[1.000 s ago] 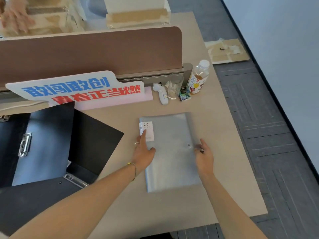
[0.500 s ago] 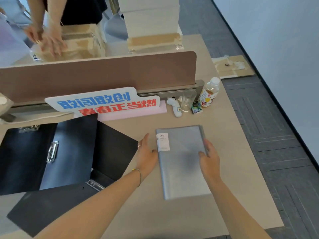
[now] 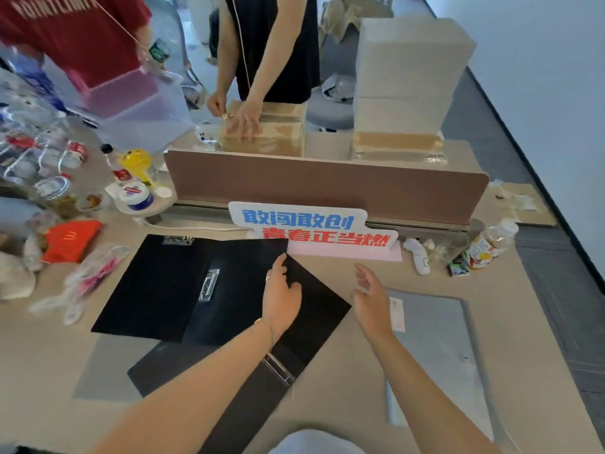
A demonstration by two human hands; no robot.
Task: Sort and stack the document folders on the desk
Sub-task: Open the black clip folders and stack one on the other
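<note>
The grey folder (image 3: 435,348) lies flat on the desk (image 3: 530,322) at the person's right, closed, a white label at its near-left corner, squared to the desk edge, which reads as a deliberate set-down; the black folders (image 3: 183,290) lie to the left, spread open and overlapping at angles, one with its metal clip (image 3: 209,285) exposed, one more running toward the person with a second clip showing; these appear unsorted.

The left hand (image 3: 281,298) is over the black folders with fingers extended and thumb apart, holding nothing; whether it touches the cover cannot be told. The right hand (image 3: 373,301) hovers just beside the grey folder's label, fingers loosely spread, gripping nothing; both arms angle toward the black set, so the black folders are judged next in hand.

Beyond: a slogan sign (image 3: 314,227) stands against the brown divider (image 3: 327,188); a bottle (image 3: 491,244) and small items sit at its right end; bottles and wrappers crowd the far left; two other people work at boxes past the divider.

Risk noted: open covers may flap when lifted.
</note>
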